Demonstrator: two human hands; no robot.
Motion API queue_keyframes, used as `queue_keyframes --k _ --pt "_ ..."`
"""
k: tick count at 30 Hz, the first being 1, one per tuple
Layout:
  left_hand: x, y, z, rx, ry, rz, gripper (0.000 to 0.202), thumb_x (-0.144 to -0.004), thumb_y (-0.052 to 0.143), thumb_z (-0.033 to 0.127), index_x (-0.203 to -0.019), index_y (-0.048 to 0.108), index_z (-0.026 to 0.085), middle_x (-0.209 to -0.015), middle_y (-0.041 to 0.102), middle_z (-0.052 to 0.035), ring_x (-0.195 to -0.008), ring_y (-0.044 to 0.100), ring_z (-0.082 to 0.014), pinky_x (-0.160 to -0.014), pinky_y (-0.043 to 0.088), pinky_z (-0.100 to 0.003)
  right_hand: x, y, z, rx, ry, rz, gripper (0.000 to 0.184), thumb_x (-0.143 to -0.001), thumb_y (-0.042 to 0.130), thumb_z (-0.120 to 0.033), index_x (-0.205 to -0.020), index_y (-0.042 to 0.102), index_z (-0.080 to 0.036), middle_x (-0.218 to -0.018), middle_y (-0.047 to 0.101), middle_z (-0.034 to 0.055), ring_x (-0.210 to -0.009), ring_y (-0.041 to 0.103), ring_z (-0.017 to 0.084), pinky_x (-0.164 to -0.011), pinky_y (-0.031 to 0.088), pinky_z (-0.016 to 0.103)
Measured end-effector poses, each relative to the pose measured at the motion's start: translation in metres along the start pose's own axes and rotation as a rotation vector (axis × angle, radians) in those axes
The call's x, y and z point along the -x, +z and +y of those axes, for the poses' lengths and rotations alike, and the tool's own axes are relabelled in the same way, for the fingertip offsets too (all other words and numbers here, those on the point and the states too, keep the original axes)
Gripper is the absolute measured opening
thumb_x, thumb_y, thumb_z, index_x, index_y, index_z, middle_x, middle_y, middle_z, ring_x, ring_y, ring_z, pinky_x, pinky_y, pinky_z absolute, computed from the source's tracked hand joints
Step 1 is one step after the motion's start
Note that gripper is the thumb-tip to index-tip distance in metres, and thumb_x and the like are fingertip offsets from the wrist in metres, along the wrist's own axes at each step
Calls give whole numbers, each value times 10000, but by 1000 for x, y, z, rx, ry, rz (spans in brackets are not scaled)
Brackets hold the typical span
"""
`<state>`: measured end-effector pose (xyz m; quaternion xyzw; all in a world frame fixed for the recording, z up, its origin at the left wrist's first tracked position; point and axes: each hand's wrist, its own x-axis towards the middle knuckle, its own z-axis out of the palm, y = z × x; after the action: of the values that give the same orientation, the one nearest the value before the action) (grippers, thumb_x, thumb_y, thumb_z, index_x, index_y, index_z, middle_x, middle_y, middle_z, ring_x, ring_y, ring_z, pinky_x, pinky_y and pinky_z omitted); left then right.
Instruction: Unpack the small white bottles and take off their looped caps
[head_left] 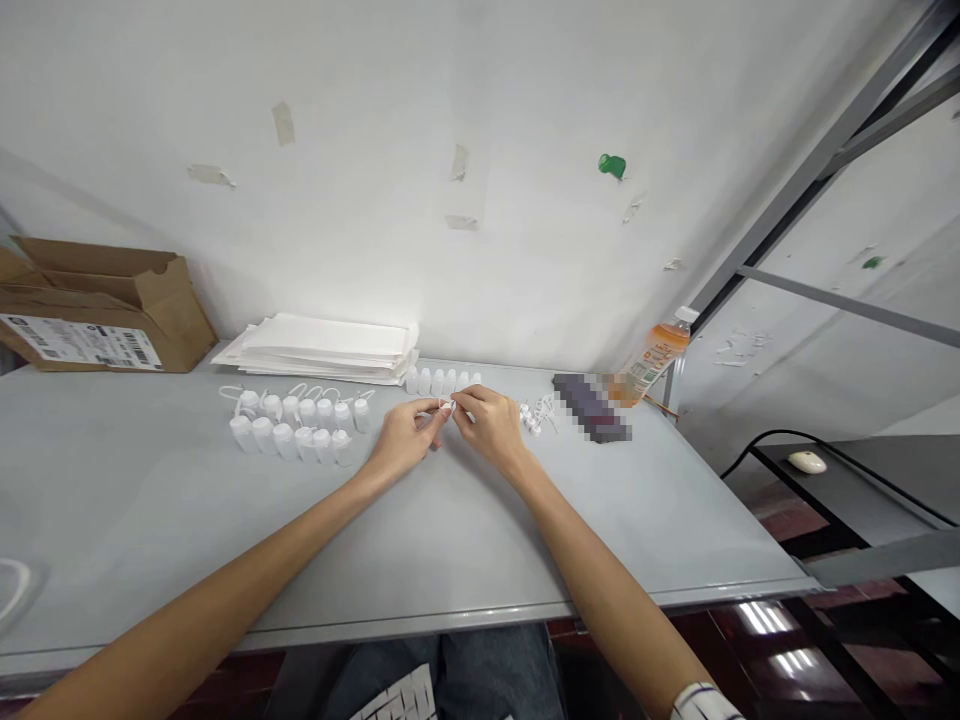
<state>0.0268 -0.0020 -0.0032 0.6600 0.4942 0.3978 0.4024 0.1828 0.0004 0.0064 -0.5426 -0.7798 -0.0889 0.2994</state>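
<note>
My left hand (409, 432) and my right hand (486, 420) meet over the middle of the table. Their fingertips are pinched together around a small white cap (448, 406), with a bit of thin white strap showing beside it. Most of what they hold is covered by the fingers. Left of them stand two rows of small white plastic bottles (285, 440), the back row with thin white straps looping from the tops. Just behind my hands is another row of small white bottles (437, 381). A pile of small white caps with straps (535, 416) lies right of my right hand.
At the back left are an open cardboard box (180, 310) and a stack of white paper sheets (322, 345). A blurred dark object (589, 408) and a bottle of orange drink (652, 360) are at the right. Beyond the grey table (420, 560), a mouse (807, 462) rests on a dark surface.
</note>
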Motion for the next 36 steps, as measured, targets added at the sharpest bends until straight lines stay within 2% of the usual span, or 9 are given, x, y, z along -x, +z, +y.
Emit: queue_keyframes --k 9,14,19,22,24,28,30,32,36 --pt "7 -2 8 0 26 30 469 -818 585 528 -1059 709 145 -603 643 -16 -436 526 -122 -486 446 -253 0 -7 8 -84 55 172 264 -860 502 -139 -939 741 -219 -950 743 35 -738 672 139 -578 420 226" --pt "6 -4 8 -24 90 72 447 -821 575 529 -1023 722 158 -850 725 -83 -616 650 -179 -568 512 -284 1 -7 6 -186 32 234 251 -869 491 -142 -931 727 -200 -870 726 35 -686 648 119 -568 440 209" --pt "6 -1 0 -81 154 74 380 -828 568 442 -1038 721 165 -1087 709 -102 -790 679 -208 -695 541 -308 2 -8 1 -210 28 266 252 -858 490 -133 -910 727 -196 -868 722 41 -683 639 120 -543 415 221" --pt "6 1 -2 -71 142 54 355 -821 573 417 -1033 708 166 -1095 706 -98 -784 683 -206 -675 536 -298 1 -16 -6 -320 44 209 239 -845 500 -142 -881 730 -195 -871 718 45 -692 643 125 -541 414 226" --pt "6 0 0 -52 108 39 350 -833 564 436 -1024 692 173 -1060 715 -92 -737 688 -199 -634 527 -289 0 -24 -12 -495 71 106 210 -839 524 -174 -877 729 -196 -893 716 46 -681 648 123 -532 428 220" --pt "7 -1 4 34 76 16 330 -847 554 471 -1027 625 203 -972 709 -61 -710 704 -194 -546 497 -254 -3 -36 -16 -832 201 -66 269 -846 548 -266 -1071 686 -215 -942 707 31 -598 650 108 -497 447 213" --pt "7 -2 5 83 66 19 323 -833 577 472 -1023 581 212 -949 696 -52 -707 708 -192 -522 485 -239 -4 -37 -12 -830 286 -24 242 -844 559 -290 -1036 683 -210 -907 703 22 -560 639 104 -494 444 214" --pt "6 -1 5 128 53 16 323 -817 600 470 -1007 543 215 -936 683 -45 -701 710 -190 -510 477 -233 -5 -35 -5 -756 351 10 174 -846 572 -321 -868 687 -192 -813 693 13 -494 606 94 -491 435 219" --pt "8 -1 7 191 45 0 358 -786 642 485 -975 512 211 -922 672 -40 -665 706 -186 -483 449 -225 -3 -30 3 -701 384 -118 321 -864 576 -435 -690 647 -174 -661 655 1 -387 547 82 -475 416 225"
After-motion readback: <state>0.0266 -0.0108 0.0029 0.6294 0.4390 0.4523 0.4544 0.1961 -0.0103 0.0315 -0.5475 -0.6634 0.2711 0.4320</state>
